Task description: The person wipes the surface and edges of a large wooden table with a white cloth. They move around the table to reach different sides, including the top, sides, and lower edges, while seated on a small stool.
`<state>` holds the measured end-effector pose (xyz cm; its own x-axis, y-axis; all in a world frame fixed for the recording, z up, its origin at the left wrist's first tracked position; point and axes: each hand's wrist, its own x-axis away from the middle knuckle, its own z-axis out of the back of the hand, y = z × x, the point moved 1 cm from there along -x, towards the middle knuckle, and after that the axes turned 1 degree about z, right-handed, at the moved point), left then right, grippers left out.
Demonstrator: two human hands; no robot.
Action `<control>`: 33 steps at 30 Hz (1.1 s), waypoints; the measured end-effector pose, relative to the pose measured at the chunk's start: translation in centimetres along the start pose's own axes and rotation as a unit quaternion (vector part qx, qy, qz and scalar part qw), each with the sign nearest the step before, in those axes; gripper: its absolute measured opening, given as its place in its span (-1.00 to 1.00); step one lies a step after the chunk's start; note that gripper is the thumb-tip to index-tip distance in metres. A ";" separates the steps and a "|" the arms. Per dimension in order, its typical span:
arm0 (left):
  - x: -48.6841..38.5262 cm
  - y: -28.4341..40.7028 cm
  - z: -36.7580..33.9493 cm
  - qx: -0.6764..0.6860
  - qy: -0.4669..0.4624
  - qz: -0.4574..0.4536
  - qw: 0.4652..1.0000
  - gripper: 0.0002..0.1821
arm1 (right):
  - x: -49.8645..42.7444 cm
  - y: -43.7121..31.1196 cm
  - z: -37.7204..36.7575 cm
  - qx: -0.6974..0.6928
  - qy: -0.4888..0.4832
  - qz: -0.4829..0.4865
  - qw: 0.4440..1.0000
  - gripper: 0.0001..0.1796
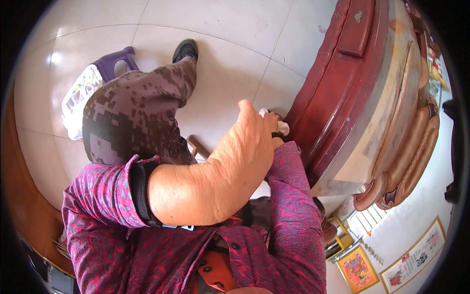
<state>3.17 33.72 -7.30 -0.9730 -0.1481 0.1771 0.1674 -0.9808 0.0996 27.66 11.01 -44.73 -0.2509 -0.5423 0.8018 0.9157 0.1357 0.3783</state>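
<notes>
My left arm, its patterned sleeve pushed up, reaches across my body to the right. The thumb of my left hand (253,123) points up and away from the palm, and its fingers are mostly out of sight. Just beyond it, at the front of the dark red wooden cabinet (326,106), is my right hand (271,120), partly covered by the left. It grips a crumpled whitish cloth (283,128), which shows at both sides of the fingers. A black band (278,136) circles the right wrist. I cannot tell whether the two hands touch.
A purple plastic stool (114,60) with a white cloth or bag (79,99) stands beside my left leg. A wooden bar (198,147) shows beneath my forearm. Right, behind the cabinet's pale top (371,143), is a brown leather sofa (411,154). Framed pictures (358,270) hang lower right.
</notes>
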 end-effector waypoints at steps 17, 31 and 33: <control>-1.9 1.2 0.2 -0.039 -0.109 -0.011 0.993 -0.61 | -6.8 15.5 14.2 0.022 0.080 -0.067 0.994 -0.76; -2.4 1.4 -0.2 -0.030 -0.115 -0.027 0.993 -0.52 | -9.4 23.7 22.6 0.073 0.194 -0.169 0.964 -0.70; -2.4 1.5 -0.4 -0.030 -0.121 -0.021 0.992 -0.54 | -9.1 21.9 21.4 0.089 0.156 -0.172 0.969 -0.69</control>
<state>5.71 32.61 -7.96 -0.9112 -0.0789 0.4043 0.1099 -0.9925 0.0540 43.29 36.65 -33.84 -0.3989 -0.8013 0.4458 0.7189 0.0285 0.6945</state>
